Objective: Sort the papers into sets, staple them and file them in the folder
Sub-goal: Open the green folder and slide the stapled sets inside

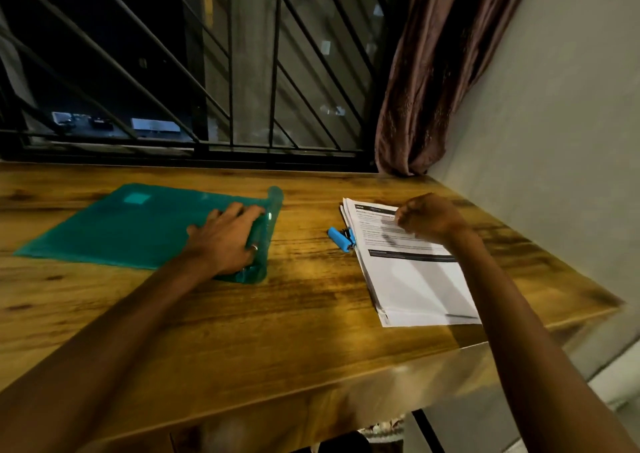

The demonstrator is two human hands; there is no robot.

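Observation:
A green translucent plastic folder (121,227) lies flat on the left half of the wooden table (304,314). My left hand (227,236) rests on its right edge, fingers spread and thumb curled around that raised edge. A stack of printed white papers (412,279) lies on the right side of the table. My right hand (427,217) hovers over the stack's top end with the fingers curled in; I cannot make out anything in it. A small blue stapler (341,239) sits against the stack's left edge.
A barred window (207,71) runs along the back of the table. A brown curtain (433,71) hangs at the back right corner. A grey wall (554,140) borders the table's right side. The table's front edge is close to me.

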